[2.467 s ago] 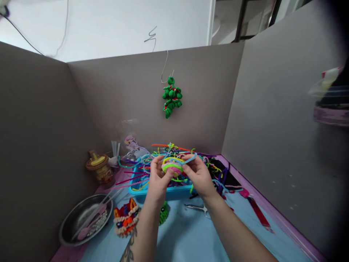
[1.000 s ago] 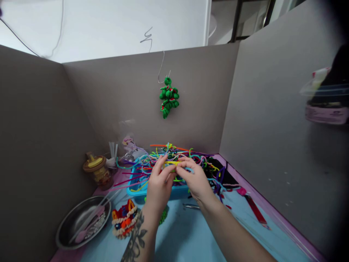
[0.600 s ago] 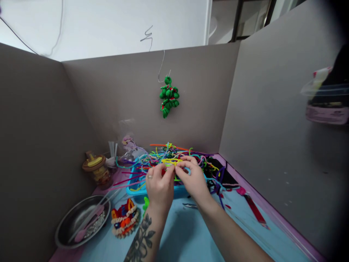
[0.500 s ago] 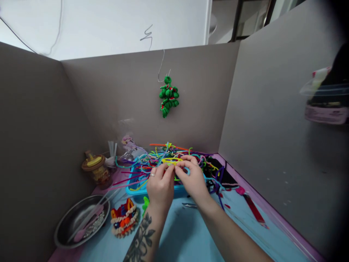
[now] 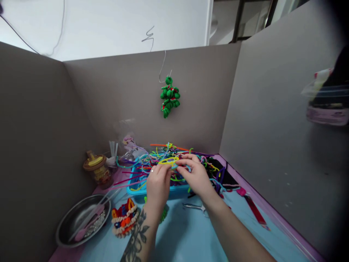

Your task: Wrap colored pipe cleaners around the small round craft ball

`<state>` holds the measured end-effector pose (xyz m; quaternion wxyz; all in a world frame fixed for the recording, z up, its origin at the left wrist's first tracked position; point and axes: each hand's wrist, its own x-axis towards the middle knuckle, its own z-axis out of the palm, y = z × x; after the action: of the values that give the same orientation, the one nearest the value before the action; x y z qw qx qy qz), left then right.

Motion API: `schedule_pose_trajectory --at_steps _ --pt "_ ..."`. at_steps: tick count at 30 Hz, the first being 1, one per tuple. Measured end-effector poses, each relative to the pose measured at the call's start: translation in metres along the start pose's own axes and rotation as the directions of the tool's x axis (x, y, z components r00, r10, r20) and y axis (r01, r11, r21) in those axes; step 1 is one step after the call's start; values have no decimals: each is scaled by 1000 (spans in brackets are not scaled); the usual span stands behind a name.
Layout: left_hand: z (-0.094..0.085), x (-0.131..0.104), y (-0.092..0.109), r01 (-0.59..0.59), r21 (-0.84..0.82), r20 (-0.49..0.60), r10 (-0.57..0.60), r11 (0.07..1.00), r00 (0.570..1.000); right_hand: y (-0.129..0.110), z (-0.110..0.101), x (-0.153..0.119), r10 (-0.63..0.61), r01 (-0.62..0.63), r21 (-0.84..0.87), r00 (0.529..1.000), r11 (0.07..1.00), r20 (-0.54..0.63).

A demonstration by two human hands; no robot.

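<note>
Far left, a gray wall (image 5: 32,145) rises beside a metal bowl (image 5: 75,214); at centre, the left hand (image 5: 158,182), thumb hard to make out, has its fingers curled on a yellow-rimmed piece (image 5: 168,160) above the tray (image 5: 178,191). Just right, the right hand (image 5: 195,176) seems to pinch a blue strand (image 5: 188,168) between thumb and forefinger; the yellow ring looks shaped, the blue not fully worked in. Below, the mat (image 5: 196,240) gives sideways room, with scissors (image 5: 195,206) right of centre, up to the right wall (image 5: 272,109).

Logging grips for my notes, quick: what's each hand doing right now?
Left hand: closed, holding the small yellow-topped piece.
Right hand: closed, seemingly pinching a light-blue strand at that piece's edge.
</note>
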<state>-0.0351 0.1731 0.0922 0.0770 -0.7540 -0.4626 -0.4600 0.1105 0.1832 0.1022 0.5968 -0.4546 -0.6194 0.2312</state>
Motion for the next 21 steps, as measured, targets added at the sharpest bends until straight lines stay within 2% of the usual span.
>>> schedule_pose_trajectory --at_steps 5,10,14,18,21 --pt "0 1 -5 79 -176 -4 -81 981 997 0 -10 4 -32 34 47 999 998 -39" --pt "0 2 -5 147 -244 5 -150 959 989 2 -23 9 -52 55 16 990 998 -133" --pt "2 3 -4 184 -289 24 -185 939 982 -3 -30 9 -56 59 13 987 998 -153" --pt "3 4 -5 291 -407 61 -292 866 954 -7 -29 8 -11 18 110 998 994 -64" --pt "0 6 -6 437 -527 201 -392 729 898 -3 -24 9 68 -79 179 996 981 62"
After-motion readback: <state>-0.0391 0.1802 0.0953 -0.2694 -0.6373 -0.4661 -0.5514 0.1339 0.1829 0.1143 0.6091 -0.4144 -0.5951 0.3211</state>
